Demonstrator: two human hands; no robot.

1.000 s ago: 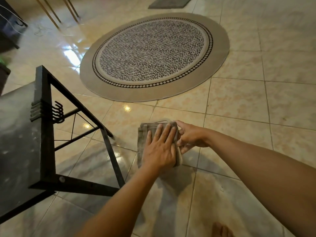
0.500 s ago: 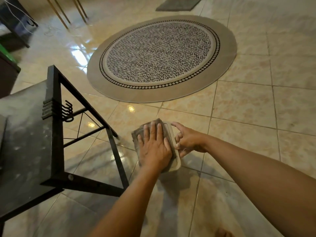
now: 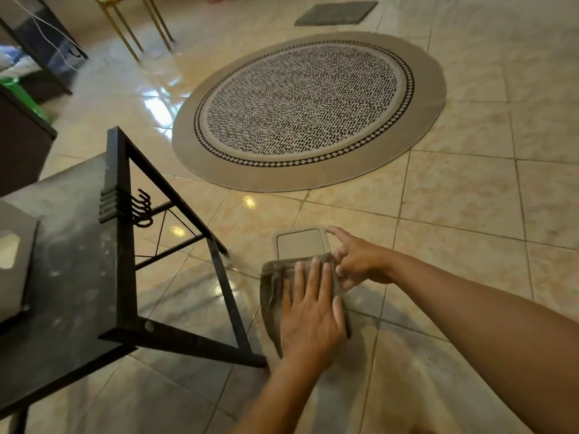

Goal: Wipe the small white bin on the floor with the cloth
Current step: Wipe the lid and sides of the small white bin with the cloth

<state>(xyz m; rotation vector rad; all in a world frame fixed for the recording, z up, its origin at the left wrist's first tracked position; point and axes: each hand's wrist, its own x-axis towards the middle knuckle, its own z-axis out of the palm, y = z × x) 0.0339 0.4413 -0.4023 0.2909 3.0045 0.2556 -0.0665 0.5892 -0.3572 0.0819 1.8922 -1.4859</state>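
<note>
The small white bin stands on the tiled floor in front of me; the far half of its flat lid shows. A grey-brown cloth covers the near half of the lid and hangs down its near side. My left hand lies flat on the cloth, fingers spread, pressing it onto the bin. My right hand grips the bin's right edge, with the index finger stretched along the rim. The bin's body is hidden under cloth and hands.
A black metal-framed table with hooks stands close on the left, its leg near the bin. A round patterned rug lies beyond the bin. A small grey mat and thin gold chair legs are farther back. Glossy floor tiles stretch to the right.
My left hand has slid the cloth toward me over the lid, uncovering the far half of the bin's top. The right hand has stayed on the bin's right edge.
</note>
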